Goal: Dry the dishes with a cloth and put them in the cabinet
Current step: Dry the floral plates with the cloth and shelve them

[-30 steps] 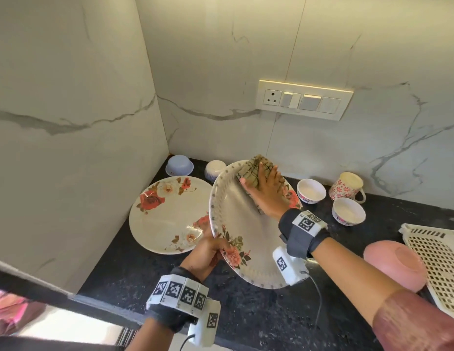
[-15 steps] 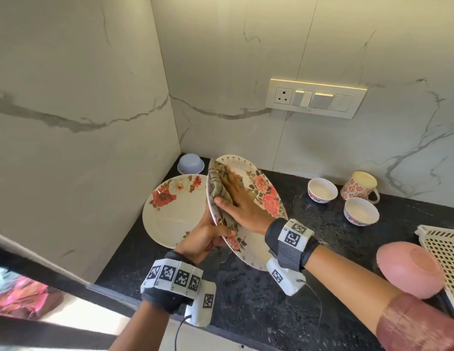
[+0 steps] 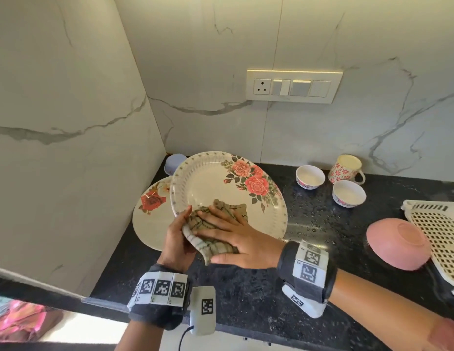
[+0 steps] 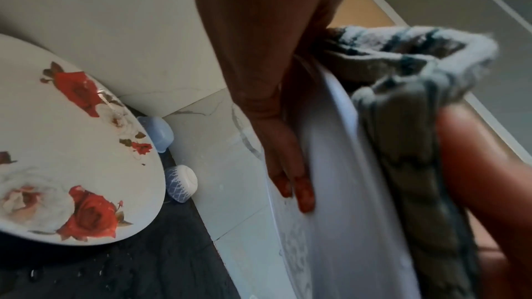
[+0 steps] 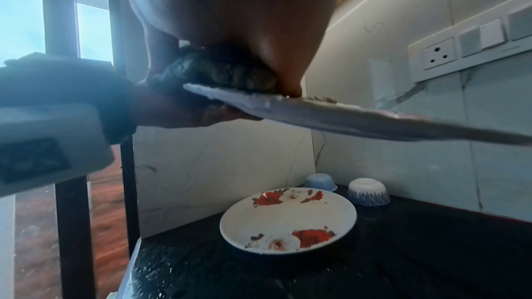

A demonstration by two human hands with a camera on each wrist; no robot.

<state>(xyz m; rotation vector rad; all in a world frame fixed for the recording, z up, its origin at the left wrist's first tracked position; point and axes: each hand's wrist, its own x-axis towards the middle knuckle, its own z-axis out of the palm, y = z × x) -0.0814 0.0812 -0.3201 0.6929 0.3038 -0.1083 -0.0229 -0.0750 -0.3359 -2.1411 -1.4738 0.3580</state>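
A cream plate with pink roses (image 3: pixel 215 183) is held above the black counter, tilted up toward me. My left hand (image 3: pixel 177 236) grips its near-left rim, thumb on top and fingers (image 4: pixel 287 167) flat against the underside. My right hand (image 3: pixel 233 236) lies flat with fingers spread, pressing a crumpled checked cloth (image 3: pixel 208 224) onto the plate's near edge, right beside my left thumb. The cloth (image 4: pixel 403 122) folds over the rim. In the right wrist view the plate (image 5: pixel 345 119) is seen edge-on with the cloth (image 5: pixel 219 72) on top. A second plate with red roses (image 3: pixel 149 214) lies on the counter below.
A blue bowl (image 3: pixel 176 162) and an upturned patterned bowl (image 5: pixel 368 191) sit in the back corner. Two small white bowls (image 3: pixel 310 177) and a floral mug (image 3: pixel 346 168) stand at the back right. An upturned pink bowl (image 3: pixel 398 243) and a white drain basket (image 3: pixel 441 234) are further right. The counter (image 3: pixel 246 287) is wet.
My right hand has slid the cloth from the plate's far rim down to its near edge beside my left thumb. The plate has tipped from steeply on edge to flatter.
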